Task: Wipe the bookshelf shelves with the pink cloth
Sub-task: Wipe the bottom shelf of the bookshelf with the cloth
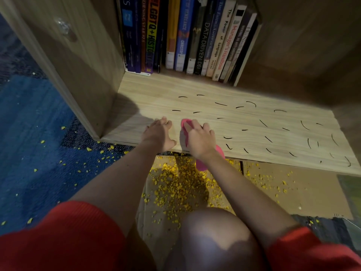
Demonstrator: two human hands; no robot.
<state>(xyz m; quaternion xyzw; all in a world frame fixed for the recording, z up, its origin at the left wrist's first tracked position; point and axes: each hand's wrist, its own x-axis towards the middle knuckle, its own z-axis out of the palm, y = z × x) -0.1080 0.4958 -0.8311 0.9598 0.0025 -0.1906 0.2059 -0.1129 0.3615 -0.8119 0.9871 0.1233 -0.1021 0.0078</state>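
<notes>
Below, black marks (pixel 220 104) streak the shelf (pixel 195 89); yellow crumbs (pixel 175 184) litter the carpet (pixel 39 133). The left grip (pixel 159 133) lies spread; the right grip (pixel 199 140) clutches the pink cloth (pixel 202 165).

Your right grip (pixel 199 139) presses the pink cloth (pixel 202 165) on the wooden shelf (pixel 195 89), fingers bent over it; the cloth pokes out past the fingertips and hangs off the shelf edge under the wrist. Your left grip (pixel 159 133) lies flat just left of it, fingers spread. Short black marks (pixel 263 123) are scattered beyond and to the right of the right grip. Books (pixel 203 36) stand upright well beyond both grips. Yellow crumbs (pixel 175 184) litter the cardboard (pixel 312 188) below them; blue carpet (pixel 29 133) lies left of the left grip.
</notes>
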